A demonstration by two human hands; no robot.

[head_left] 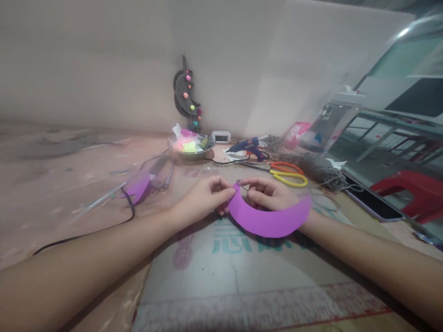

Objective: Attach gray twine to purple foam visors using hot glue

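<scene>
My left hand (216, 196) pinches the upper left tip of a purple paper crescent (270, 223) between thumb and fingers. The crescent curves below my right hand (268, 192), its far tip over my right wrist. Close to the pinched tip, my right hand has its fingers closed on what looks like a thin strand of grey yarn (244, 187). Part of that strand is hidden by the fingers. Beyond my right hand lie scissors (289, 174) with orange and yellow handles, and a skein of grey yarn (320, 170).
A printed cardboard sheet (207, 281) lies under my hands. Behind it stand a bowl (192, 154) of colourful bits, a blue glue gun (247, 148) and a small white clock (221, 137). A grey crescent ornament (185, 94) leans upright. A purple piece (138, 186) lies left, a phone (372, 196) right.
</scene>
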